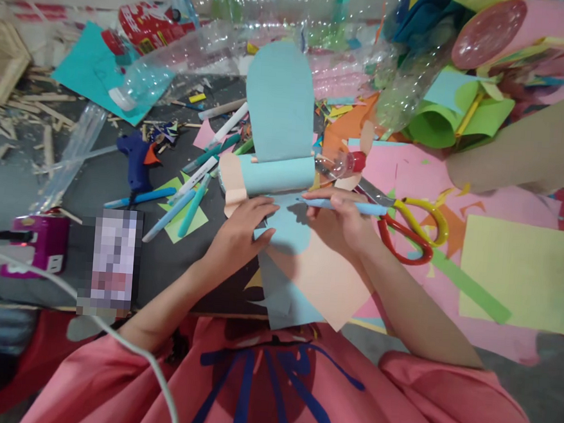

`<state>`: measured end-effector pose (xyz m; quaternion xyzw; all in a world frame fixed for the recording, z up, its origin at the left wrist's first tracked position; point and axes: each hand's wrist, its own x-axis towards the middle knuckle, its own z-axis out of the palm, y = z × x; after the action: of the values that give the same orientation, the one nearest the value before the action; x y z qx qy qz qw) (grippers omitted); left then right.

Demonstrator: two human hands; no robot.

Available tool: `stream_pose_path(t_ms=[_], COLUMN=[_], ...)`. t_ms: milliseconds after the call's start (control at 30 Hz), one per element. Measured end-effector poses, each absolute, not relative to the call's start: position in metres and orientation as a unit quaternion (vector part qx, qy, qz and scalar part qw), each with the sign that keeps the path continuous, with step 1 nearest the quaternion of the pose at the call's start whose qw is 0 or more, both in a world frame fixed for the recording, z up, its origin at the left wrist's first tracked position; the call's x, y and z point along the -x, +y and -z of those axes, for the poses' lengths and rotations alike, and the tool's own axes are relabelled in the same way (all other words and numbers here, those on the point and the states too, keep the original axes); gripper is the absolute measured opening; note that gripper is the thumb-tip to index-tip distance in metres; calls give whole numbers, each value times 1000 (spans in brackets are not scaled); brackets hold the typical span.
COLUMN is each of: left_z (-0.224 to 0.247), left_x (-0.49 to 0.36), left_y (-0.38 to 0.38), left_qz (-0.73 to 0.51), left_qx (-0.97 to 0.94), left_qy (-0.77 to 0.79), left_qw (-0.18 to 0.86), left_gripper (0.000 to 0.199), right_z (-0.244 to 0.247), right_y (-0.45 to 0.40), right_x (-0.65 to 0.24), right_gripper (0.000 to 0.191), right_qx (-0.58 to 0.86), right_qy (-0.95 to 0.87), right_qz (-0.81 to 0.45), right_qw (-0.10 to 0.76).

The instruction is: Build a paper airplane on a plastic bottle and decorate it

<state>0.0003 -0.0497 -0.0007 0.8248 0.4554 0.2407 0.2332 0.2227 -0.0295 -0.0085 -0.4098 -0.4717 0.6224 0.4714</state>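
My right hand (344, 219) grips a light blue marker pen (354, 207), its tip pointing left over a light blue paper piece (288, 228). Spread fingers of my left hand (247, 225) rest at the left side of that paper. Just beyond both hands lies a blue paper-wrapped roll (279, 176) with a peach strip (235, 186) at its left end. A rounded light blue paper flap (280, 102) stretches away from the roll. Under my right forearm is a peach paper sheet (338, 280).
Scissors (418, 231) with red and yellow handles lie right of my right hand. Several markers (186, 205), a blue glue gun (138, 163) and a phone (114, 258) are on the left. Plastic bottles (172, 55) crowd the back. Yellow paper (514, 273) lies far right.
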Motion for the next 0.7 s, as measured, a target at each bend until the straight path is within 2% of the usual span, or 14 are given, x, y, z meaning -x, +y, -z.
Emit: stream_pose_path(t_ms=[67,200,467,600,700], left_z=[6,6,9,8,-1], left_x=[-2,-6,-4,-5,-3], left_y=[-41,-26,-25,-28,-32], left_qz=[-225,-204,-304,-314,-336], left_qx=[-828,-826,-779,-783,-811], left_qy=[467,479,493,486,419], left_qw=[214,216,241,228,231], left_gripper=[32,34,23,19,18], right_z=[9,7,14,13,10], right_y=[-28,-27,-29,-31,-32], right_x=[-220,-216,-214,-216,-219], right_gripper=[29,35,30,37,38], right_qx=[411,420,395,410,385], right_qy=[-460,-481,-463,-548,-590], right_qz=[-635,-626,-652,-578,-551], right_qw=[465,447,452,445,448])
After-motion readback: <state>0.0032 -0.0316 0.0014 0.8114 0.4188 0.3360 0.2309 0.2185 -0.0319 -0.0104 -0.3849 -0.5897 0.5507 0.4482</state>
